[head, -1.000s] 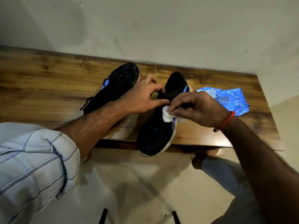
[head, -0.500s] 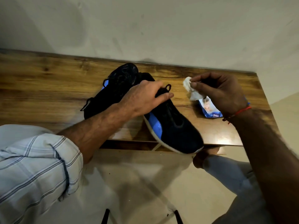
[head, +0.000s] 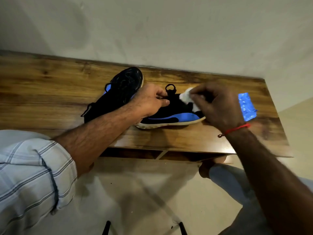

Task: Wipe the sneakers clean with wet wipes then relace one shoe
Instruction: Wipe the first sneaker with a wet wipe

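Note:
Two black sneakers with blue side panels rest on a wooden table [head: 50, 92]. The right sneaker [head: 171, 116] lies across the table, its blue side and white sole facing me. My left hand [head: 152, 100] grips it at the collar, near the black pull loop. My right hand [head: 218, 106] presses a white wet wipe [head: 188, 98] against the shoe's upper at its right end. The left sneaker [head: 118, 94] lies behind my left forearm, toe pointing to the far edge, a loose black lace trailing at its near end.
A blue pack of wet wipes [head: 246, 106] lies on the table to the right of my right hand. The table backs onto a pale wall. Its right corner is close to the pack. My knee [head: 220, 173] shows below the front edge, above a light floor.
The right sneaker has been turned from toe-toward-me to lying sideways on the table. My right hand came down from above the pack and put the wipe on the shoe.

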{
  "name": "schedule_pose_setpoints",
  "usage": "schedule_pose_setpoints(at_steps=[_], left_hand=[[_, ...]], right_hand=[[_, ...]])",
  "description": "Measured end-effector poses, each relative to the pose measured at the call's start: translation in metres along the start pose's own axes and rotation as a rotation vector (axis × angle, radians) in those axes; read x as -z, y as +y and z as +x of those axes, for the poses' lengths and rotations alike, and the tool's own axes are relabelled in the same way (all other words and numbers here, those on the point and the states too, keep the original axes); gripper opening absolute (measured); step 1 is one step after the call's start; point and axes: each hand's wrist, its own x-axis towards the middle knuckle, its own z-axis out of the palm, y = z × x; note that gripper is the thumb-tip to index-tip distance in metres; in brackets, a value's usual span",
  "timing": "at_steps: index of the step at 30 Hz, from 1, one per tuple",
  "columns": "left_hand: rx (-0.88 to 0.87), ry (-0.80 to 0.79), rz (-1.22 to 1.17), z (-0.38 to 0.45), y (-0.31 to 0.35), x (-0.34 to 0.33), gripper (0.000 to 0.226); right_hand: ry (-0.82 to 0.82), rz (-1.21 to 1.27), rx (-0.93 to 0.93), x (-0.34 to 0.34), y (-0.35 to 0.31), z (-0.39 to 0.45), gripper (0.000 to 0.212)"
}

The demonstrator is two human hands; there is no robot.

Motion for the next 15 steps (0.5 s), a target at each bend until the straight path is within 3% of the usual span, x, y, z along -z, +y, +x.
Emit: schedule_pose_setpoints(at_steps=[2,4,10,13,15], left_hand=[[0.017,0.022,-0.037,0.000,0.001,-0.001,0.023],[0.033,0.030,-0.051,-0.001,0.000,-0.002,0.030],[0.023,0.094,-0.054,-0.001,-0.003,-0.003,0.031],[0.008,0.092,-0.037,-0.003,-0.005,-0.007,0.032],[-0.014,0.082,-0.006,-0.005,-0.006,-0.011,0.029]], right_hand=[[-0.127,-0.144,0.126,-0.019,0.001,-0.007,0.007],[-0.204,-0.262,0.132,-0.028,0.017,-0.005,0.008],[0.007,-0.445,-0.116,0.001,0.064,0.015,0.018],[0.068,-0.428,-0.095,-0.009,0.056,0.012,0.010],[0.015,-0.320,-0.044,-0.030,0.038,0.007,0.010]])
